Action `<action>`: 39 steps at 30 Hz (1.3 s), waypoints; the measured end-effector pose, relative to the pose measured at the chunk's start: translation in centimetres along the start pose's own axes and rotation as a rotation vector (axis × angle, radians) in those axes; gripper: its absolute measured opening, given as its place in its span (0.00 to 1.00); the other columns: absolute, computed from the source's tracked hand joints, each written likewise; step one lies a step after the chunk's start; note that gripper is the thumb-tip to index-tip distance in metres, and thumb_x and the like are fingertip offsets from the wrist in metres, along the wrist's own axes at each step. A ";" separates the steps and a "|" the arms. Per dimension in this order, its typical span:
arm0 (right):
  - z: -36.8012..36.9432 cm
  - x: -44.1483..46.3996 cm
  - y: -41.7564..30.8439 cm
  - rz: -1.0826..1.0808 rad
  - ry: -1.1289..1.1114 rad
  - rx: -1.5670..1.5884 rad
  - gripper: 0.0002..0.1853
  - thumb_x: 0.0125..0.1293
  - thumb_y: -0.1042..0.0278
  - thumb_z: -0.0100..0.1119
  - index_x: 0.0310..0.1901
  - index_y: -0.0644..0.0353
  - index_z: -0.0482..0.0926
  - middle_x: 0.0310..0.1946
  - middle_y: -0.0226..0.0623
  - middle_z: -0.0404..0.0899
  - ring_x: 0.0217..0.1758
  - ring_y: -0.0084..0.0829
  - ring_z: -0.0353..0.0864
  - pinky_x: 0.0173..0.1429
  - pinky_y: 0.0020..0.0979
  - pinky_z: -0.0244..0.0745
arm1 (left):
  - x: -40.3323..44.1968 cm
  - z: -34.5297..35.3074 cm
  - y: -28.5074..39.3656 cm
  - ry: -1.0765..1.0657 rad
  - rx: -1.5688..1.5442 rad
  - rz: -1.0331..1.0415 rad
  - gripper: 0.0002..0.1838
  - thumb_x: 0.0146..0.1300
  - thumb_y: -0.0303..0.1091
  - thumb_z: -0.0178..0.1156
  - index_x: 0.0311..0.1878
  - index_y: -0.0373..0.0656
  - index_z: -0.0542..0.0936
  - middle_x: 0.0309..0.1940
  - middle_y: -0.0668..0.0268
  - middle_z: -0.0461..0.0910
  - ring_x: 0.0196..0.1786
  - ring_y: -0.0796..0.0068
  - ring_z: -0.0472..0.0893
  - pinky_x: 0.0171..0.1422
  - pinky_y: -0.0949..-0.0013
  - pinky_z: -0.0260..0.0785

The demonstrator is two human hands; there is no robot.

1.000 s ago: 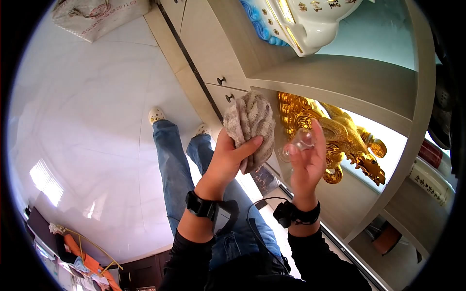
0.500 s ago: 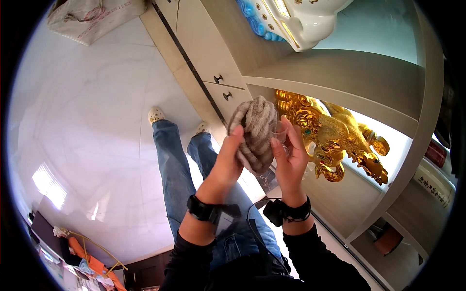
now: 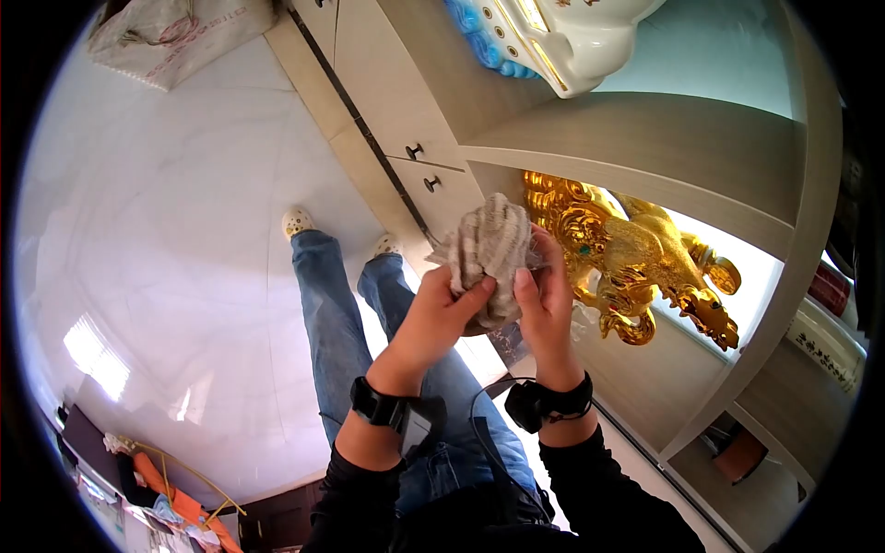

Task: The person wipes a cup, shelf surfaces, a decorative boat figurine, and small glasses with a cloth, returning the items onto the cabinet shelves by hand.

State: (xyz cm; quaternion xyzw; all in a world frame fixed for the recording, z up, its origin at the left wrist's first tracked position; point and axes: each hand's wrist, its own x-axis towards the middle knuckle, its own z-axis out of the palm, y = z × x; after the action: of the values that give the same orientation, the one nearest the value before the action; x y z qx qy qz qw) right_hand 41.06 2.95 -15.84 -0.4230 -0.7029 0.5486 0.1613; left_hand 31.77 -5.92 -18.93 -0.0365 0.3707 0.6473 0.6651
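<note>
A grey-beige striped towel (image 3: 493, 244) is bunched up in front of me. My left hand (image 3: 433, 313) is closed on it, with the thumb pressing into the folds near the bottom. On the other side, my right hand (image 3: 550, 300) is closed, thumb against the towel's right edge and fingers behind. The small clear glass it grips is mostly hidden by the towel and fingers. Just right of my right hand, a golden dragon-like figurine (image 3: 636, 244) lies along a lit shelf.
A wooden cabinet (image 3: 636, 170) with shelves runs along the right. A white and blue ceramic piece (image 3: 590, 46) occupies the upper shelf. At top left, a printed bag (image 3: 175, 41) rests on the shiny floor (image 3: 184, 230). Orange cloth (image 3: 189, 502) shows at lower left.
The towel has shifted right, over the small glass that showed plainly in my right hand. My left thumb has moved right and down, pressing on the towel.
</note>
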 end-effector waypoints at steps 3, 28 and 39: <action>-0.1 -0.1 0.8 -0.006 -0.088 0.245 0.29 0.57 0.58 0.54 0.55 0.62 0.56 0.47 0.34 0.66 0.48 0.25 0.66 0.51 0.25 0.63 | -0.9 1.8 1.0 0.052 0.420 0.148 0.21 0.54 0.26 0.53 0.51 0.31 0.64 0.46 0.51 0.70 0.44 0.61 0.75 0.46 0.70 0.67; 1.7 0.4 -1.8 0.356 0.001 0.710 0.20 0.60 0.62 0.50 0.51 0.62 0.63 0.46 0.35 0.69 0.49 0.26 0.69 0.55 0.28 0.64 | -2.8 -3.7 2.0 0.423 0.489 0.320 0.28 0.46 0.24 0.61 0.53 0.35 0.65 0.51 0.59 0.67 0.55 0.71 0.65 0.58 0.69 0.56; 2.5 -1.2 -2.4 0.358 -0.213 0.452 0.14 0.63 0.67 0.46 0.47 0.62 0.61 0.43 0.33 0.67 0.45 0.19 0.66 0.50 0.21 0.61 | -1.9 -3.4 -0.2 0.046 -0.234 0.277 0.34 0.46 0.25 0.61 0.58 0.37 0.58 0.52 0.61 0.66 0.53 0.70 0.68 0.57 0.70 0.60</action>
State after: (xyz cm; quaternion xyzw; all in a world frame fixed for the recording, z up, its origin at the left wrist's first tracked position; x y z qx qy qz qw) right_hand 39.04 0.34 -14.23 -0.4335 -0.4904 0.7520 0.0774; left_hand 30.63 -9.35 -20.46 -0.0769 0.3093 0.7703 0.5523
